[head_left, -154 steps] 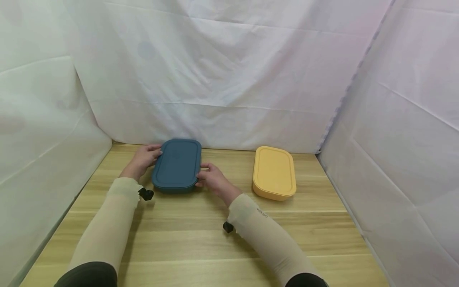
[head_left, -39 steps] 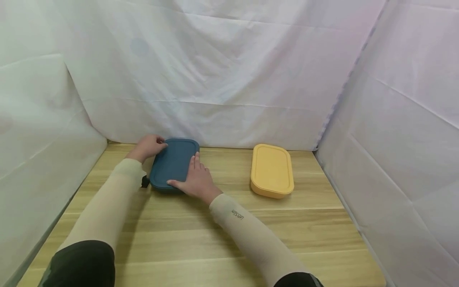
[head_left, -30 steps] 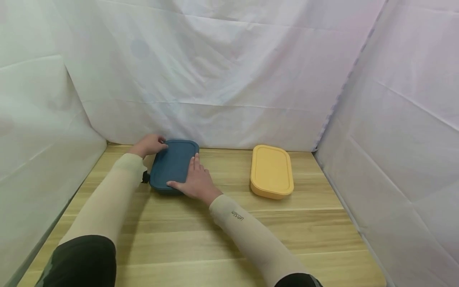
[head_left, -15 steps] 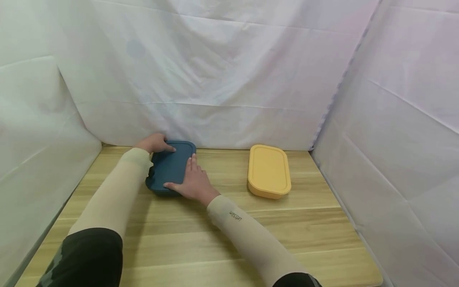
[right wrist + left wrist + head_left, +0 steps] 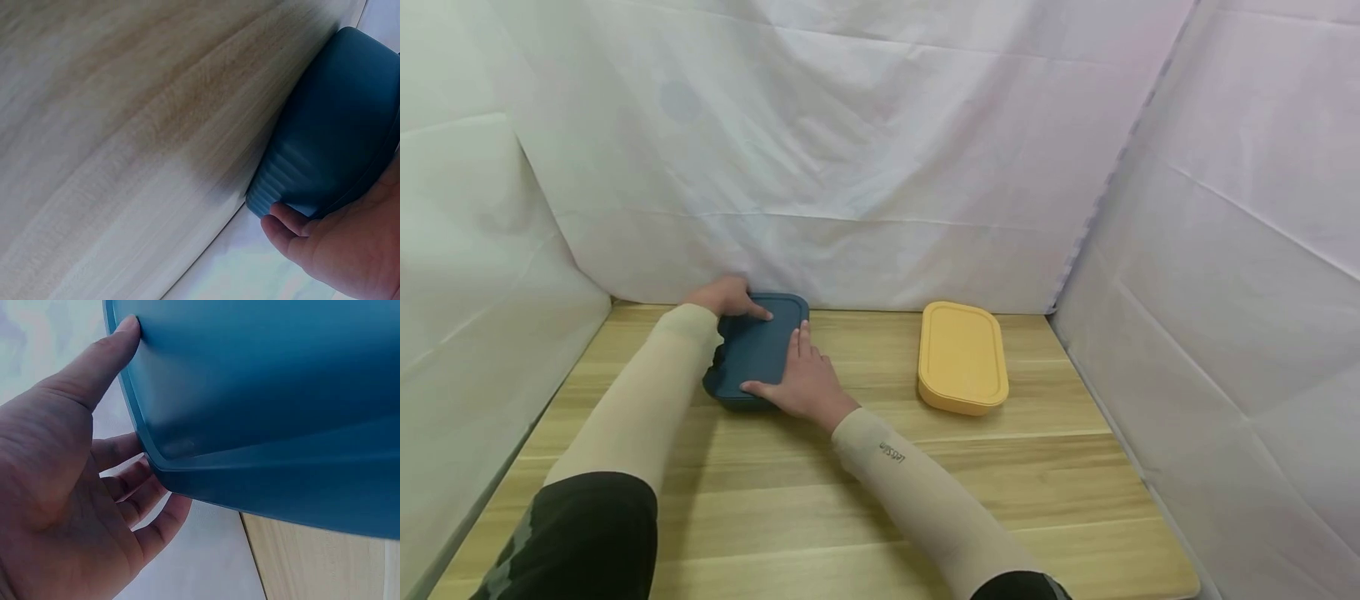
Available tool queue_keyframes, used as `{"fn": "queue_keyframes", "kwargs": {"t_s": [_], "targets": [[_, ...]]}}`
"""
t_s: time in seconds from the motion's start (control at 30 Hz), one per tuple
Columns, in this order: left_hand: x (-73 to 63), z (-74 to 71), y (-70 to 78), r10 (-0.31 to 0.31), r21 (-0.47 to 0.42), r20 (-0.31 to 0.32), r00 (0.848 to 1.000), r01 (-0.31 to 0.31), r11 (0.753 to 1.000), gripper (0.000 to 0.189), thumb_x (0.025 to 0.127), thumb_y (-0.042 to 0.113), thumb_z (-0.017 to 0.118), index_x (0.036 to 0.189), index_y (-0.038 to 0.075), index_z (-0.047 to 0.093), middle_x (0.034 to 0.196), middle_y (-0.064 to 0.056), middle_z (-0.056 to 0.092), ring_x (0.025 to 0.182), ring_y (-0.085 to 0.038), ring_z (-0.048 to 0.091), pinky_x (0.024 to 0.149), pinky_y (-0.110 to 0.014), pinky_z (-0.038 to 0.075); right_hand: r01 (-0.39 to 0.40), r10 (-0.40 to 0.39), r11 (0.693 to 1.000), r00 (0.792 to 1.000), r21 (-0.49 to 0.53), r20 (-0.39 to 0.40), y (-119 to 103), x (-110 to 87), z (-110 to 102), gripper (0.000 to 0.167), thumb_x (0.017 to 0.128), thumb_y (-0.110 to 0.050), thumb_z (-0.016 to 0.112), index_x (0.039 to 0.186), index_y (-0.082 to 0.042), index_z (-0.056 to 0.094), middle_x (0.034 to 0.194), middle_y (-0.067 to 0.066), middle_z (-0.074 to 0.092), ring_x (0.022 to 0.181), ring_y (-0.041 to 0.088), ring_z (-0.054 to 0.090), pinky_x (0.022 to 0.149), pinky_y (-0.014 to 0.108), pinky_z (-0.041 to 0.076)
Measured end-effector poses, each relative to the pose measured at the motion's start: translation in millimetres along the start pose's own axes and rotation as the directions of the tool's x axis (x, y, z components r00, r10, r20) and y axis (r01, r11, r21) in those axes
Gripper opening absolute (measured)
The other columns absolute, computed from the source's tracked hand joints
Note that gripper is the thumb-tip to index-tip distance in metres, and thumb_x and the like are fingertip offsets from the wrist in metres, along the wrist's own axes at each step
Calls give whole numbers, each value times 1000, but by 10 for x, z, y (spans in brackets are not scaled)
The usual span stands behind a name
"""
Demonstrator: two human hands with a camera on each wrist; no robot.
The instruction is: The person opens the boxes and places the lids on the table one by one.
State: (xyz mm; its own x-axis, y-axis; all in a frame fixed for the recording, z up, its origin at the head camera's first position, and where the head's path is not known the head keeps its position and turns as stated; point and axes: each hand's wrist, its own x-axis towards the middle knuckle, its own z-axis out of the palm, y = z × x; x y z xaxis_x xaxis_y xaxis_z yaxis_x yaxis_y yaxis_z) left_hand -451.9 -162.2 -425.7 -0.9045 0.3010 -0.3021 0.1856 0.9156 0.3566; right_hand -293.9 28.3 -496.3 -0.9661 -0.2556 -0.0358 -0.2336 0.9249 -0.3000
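Observation:
A dark blue lunch box (image 5: 760, 354) with a rounded lid lies at the back left of the table. My left hand (image 5: 724, 298) grips its far left corner. In the left wrist view the thumb presses on top of the lid (image 5: 250, 381), while several fingers (image 5: 169, 522) curl against the rim from outside. Over the near right corner lies my right hand (image 5: 805, 379), thumb spread along the near edge and two straight fingers on the right edge. Its other fingers (image 5: 281, 231) touch the box's side wall in the right wrist view.
A yellow lunch box (image 5: 962, 358), lid on, stands to the right on the wooden table (image 5: 850, 500). A white curtain (image 5: 850, 150) hangs right behind both boxes, and white sheets (image 5: 1225, 292) flank the table.
The right hand has gone from the blue box's side to on top of its lid. My left hand has shifted to the far left corner, its thumb now farther in over the lid.

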Motion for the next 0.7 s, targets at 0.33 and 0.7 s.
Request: {"fn": "queue_keyframes", "kwargs": {"t_s": [0.33,0.7], "targets": [[46,-72,-35,31,39,42,999,-33,999,83,102,37,83,152,-20,49,151,-41,54,137,-55,57,112,-64,50,-8,8,1000,1000,2,-2,8,-36,-13,134,90,-100,43,177,-5,4,185,15,-9,167,30,28,129,51,35],[40,-83,28,-11,80,41,999,7,997,75,100,34,86,143,-20,56,143,-38,61,131,-52,61,110,-61,52,10,-10,1000,1000,17,-6,-4,-67,-20,134,91,-99,45,177,-3,5,185,15,-7,166,31,28,127,51,37]]}}
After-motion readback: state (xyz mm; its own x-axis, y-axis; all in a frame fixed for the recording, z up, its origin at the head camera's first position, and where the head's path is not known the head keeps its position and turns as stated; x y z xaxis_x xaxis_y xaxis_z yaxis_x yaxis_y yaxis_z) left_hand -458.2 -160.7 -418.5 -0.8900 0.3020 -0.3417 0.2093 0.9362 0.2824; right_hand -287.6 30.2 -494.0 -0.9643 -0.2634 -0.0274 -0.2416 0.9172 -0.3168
